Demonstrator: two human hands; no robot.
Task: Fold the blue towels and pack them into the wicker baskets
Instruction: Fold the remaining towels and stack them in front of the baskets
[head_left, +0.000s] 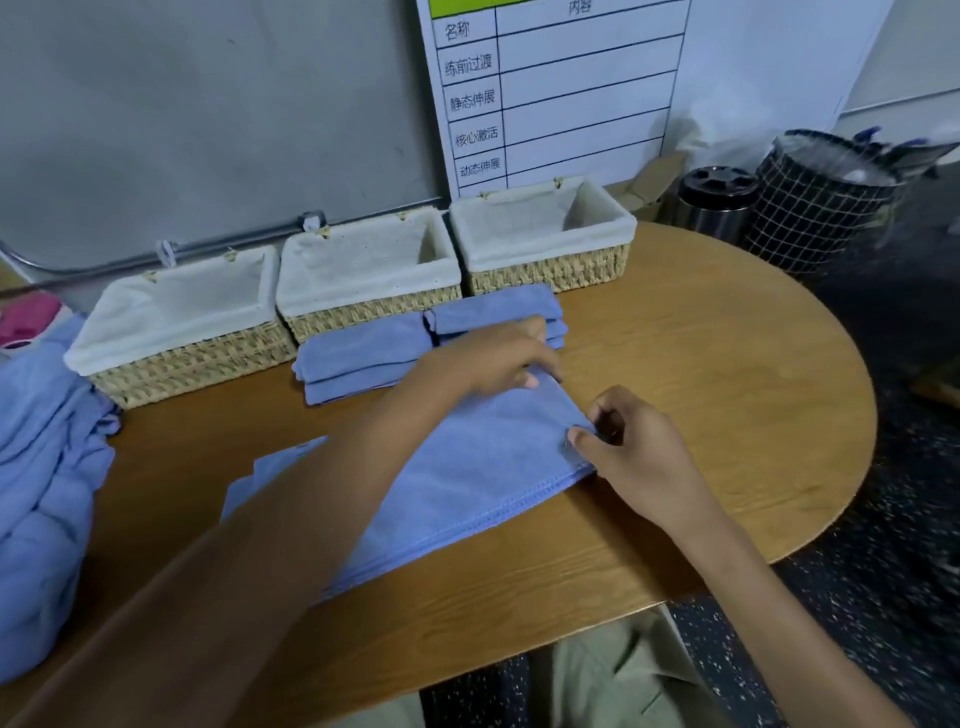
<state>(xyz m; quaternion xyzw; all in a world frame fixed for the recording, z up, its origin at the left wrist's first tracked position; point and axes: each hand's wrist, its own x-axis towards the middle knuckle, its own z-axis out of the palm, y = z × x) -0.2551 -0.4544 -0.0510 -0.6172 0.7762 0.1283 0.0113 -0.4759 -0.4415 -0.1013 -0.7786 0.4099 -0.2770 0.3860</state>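
A blue towel (483, 467) lies folded lengthwise across the middle of the wooden table (727, 374). My left hand (493, 358) pinches its far right corner. My right hand (628, 447) pinches the near right corner between thumb and fingers. Behind the towel sit two stacks of folded blue towels, one on the left (358, 358) and one on the right (498, 306). Three wicker baskets with white liners stand in a row along the wall: left (176, 322), middle (363, 270), right (545, 234). Nothing lies inside them.
A heap of unfolded blue towels (41, 467) fills the table's left edge, with something pink (26, 317) behind it. Beyond the table's right end stand a metal bin (717, 202) and a checked fabric hamper (815, 197). A chart board (556, 88) leans on the wall.
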